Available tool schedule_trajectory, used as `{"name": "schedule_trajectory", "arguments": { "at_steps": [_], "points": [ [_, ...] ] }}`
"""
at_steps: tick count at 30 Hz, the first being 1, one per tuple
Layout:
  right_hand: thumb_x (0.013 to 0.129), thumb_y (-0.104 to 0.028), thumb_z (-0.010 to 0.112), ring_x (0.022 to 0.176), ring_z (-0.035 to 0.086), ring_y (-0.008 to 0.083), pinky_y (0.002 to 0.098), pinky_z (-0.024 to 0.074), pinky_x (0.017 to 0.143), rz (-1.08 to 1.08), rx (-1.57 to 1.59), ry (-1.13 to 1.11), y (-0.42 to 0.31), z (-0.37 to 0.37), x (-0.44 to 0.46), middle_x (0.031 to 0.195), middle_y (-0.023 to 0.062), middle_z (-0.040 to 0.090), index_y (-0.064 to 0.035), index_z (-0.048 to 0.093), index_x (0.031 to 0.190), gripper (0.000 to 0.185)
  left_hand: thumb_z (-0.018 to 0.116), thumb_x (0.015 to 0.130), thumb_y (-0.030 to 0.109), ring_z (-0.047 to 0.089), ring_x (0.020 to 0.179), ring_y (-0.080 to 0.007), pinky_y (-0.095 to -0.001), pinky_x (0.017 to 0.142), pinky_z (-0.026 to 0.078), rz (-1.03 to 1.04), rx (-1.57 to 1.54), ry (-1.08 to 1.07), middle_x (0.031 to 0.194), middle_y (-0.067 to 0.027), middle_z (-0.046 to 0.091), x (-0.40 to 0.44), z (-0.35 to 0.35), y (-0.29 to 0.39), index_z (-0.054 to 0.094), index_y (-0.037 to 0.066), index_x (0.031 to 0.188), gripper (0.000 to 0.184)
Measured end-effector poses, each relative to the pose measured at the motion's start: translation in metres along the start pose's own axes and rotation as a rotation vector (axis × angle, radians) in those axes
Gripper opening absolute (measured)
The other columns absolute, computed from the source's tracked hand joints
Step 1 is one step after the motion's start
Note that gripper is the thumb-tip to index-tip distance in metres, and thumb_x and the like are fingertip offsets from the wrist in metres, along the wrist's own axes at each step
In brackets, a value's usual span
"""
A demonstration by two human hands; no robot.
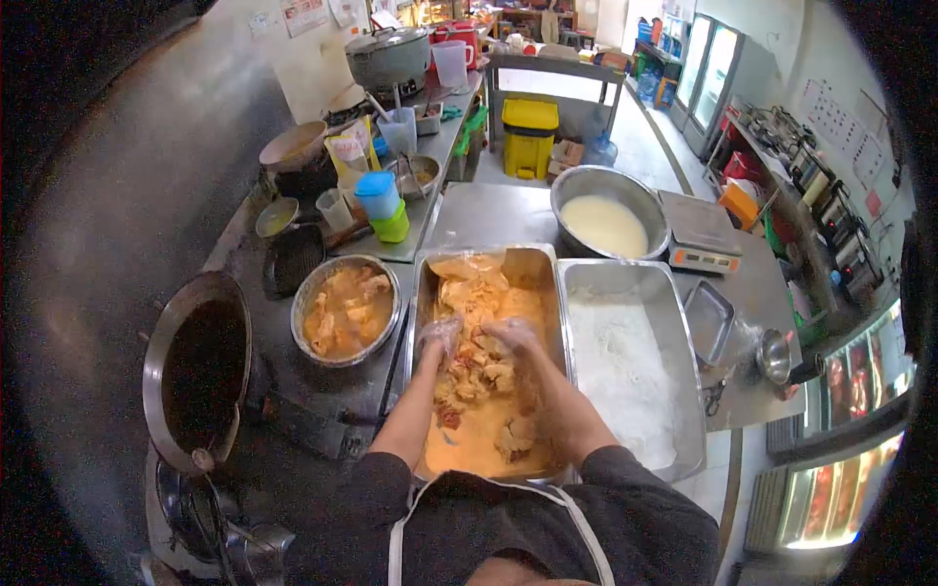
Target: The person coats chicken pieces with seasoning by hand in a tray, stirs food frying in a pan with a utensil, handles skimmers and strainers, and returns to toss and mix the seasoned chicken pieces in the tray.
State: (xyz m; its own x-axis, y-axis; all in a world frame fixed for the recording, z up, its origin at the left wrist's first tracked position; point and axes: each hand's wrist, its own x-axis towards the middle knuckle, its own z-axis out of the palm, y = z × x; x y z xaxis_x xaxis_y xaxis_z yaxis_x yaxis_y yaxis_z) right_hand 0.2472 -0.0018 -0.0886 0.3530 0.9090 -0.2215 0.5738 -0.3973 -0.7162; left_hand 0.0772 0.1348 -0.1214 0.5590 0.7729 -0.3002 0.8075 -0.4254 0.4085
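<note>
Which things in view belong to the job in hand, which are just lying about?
In the job, both hands in it: middle tray, coated pieces.
Probably too: bowl of wet pieces, white powder tray.

Seemingly just lying about: scale, small tray, yellow bin, blue container.

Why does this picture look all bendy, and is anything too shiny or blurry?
Head view: probably a wide lens, so corners go black and the glass-door fridge leans; the lit display fridge, lower right, glares; the left hand and right hand look a bit soft.
</note>
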Motion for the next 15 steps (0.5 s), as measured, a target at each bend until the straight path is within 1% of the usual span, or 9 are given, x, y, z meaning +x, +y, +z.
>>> {"name": "schedule_trajectory", "arguments": {
  "at_steps": [1, 4, 6, 8, 11, 12, 13, 14, 15],
  "points": [
    [0.073, -0.040, 0.066, 0.082, 0.059, 0.0214, 0.0354, 0.0466, 0.067, -0.223, -0.165, -0.038, 0.000, -0.003, -0.006, 0.091, 0.0133, 0.064, -0.0027, 0.064, 0.098, 0.045, 0.020, 0.086, 0.056, 0.052, 0.108, -0.0284, -0.0431, 0.089, 0.040, -0.042, -0.006, -0.089, 0.118, -0.0093, 0.055, -0.015, -0.013, 0.009, 0.058, 0.015, 0.112, 0.062],
    [0.079, -0.025, 0.056, 0.091, 0.058, 0.0245, 0.0345, 0.0462, 0.076, -0.031, 0.196, -0.349, 0.045, 0.028, 0.023, 0.107, 0.0119, 0.060, -0.0097, 0.052, 0.120, 0.044, 0.025, 0.088, 0.052, 0.053, 0.105, -0.0300, -0.0412, 0.087, 0.042, 0.017, -0.064, -0.126, 0.116, -0.0097, 0.055, -0.033, -0.005, 0.010, 0.058, 0.012, 0.111, 0.057],
    [0.075, -0.016, 0.055, 0.097, 0.057, 0.0252, 0.0339, 0.0455, 0.080, -0.508, -0.221, -0.537, 0.058, 0.032, 0.023, 0.113, 0.0082, 0.058, -0.0150, 0.043, 0.129, 0.055, 0.023, 0.086, 0.059, 0.056, 0.102, -0.0289, -0.0418, 0.087, 0.041, -0.051, -0.068, -0.231, 0.110, -0.0115, 0.059, -0.050, -0.004, 0.013, 0.056, 0.010, 0.113, 0.065],
    [0.076, -0.015, 0.056, 0.108, 0.052, 0.0247, 0.0336, 0.0427, 0.089, -0.395, -0.345, -0.776, 0.004, 0.001, -0.021, 0.124, 0.0069, 0.051, -0.0184, 0.032, 0.136, 0.064, 0.023, 0.086, 0.060, 0.057, 0.101, -0.0279, -0.0416, 0.087, 0.041, -0.052, -0.137, -0.330, 0.109, -0.0117, 0.060, -0.062, -0.005, 0.013, 0.055, 0.008, 0.114, 0.066],
    [0.084, -0.029, 0.052, 0.122, 0.039, 0.0223, 0.0345, 0.0295, 0.104, -0.669, -0.207, -0.791, 0.018, 0.004, -0.045, 0.137, 0.0031, 0.036, -0.0206, 0.032, 0.135, 0.056, 0.026, 0.089, 0.055, 0.055, 0.104, -0.0259, -0.0404, 0.087, 0.041, -0.016, -0.371, -0.542, 0.113, -0.0106, 0.058, -0.080, 0.008, 0.009, 0.052, 0.007, 0.117, 0.061],
    [0.084, -0.031, 0.054, 0.114, 0.047, 0.0237, 0.0363, 0.0365, 0.099, -0.416, 0.018, -0.847, 0.028, 0.007, -0.042, 0.131, 0.0068, 0.044, -0.0138, 0.042, 0.129, 0.050, 0.040, 0.080, 0.066, 0.056, 0.098, -0.0243, -0.0375, 0.080, 0.046, 0.056, -0.517, -0.552, 0.115, -0.0119, 0.056, -0.059, 0.038, -0.014, 0.050, 0.008, 0.122, 0.072],
    [0.082, -0.034, 0.058, 0.092, 0.051, 0.0205, 0.0329, 0.0423, 0.082, -0.198, -0.023, -0.782, 0.019, 0.007, -0.051, 0.109, 0.0079, 0.053, -0.0088, 0.050, 0.113, 0.041, 0.030, 0.093, 0.046, 0.045, 0.117, -0.0242, -0.0372, 0.097, 0.035, 0.452, -0.264, -0.258, 0.133, -0.0070, 0.042, -0.039, 0.091, -0.051, 0.040, 0.008, 0.128, 0.053],
    [0.079, -0.038, 0.062, 0.070, 0.056, 0.0173, 0.0296, 0.0481, 0.064, 0.021, -0.046, -0.704, 0.011, 0.008, -0.059, 0.087, 0.0091, 0.062, -0.0038, 0.059, 0.096, 0.038, 0.038, 0.081, 0.060, 0.051, 0.107, -0.0252, -0.0376, 0.089, 0.041, 0.308, -0.287, -0.292, 0.121, -0.0114, 0.050, -0.085, 0.026, -0.015, 0.047, 0.010, 0.123, 0.066],
    [0.080, -0.035, 0.060, 0.067, 0.055, 0.0176, 0.0290, 0.0463, 0.059, 0.008, -0.250, -0.611, -0.032, -0.014, -0.090, 0.082, 0.0087, 0.061, -0.0039, 0.059, 0.088, 0.032, 0.045, 0.070, 0.074, 0.057, 0.097, -0.0261, -0.0380, 0.081, 0.046, 0.162, -0.310, -0.318, 0.110, -0.0158, 0.058, -0.140, -0.051, 0.030, 0.053, 0.012, 0.118, 0.079]
  ]
}}
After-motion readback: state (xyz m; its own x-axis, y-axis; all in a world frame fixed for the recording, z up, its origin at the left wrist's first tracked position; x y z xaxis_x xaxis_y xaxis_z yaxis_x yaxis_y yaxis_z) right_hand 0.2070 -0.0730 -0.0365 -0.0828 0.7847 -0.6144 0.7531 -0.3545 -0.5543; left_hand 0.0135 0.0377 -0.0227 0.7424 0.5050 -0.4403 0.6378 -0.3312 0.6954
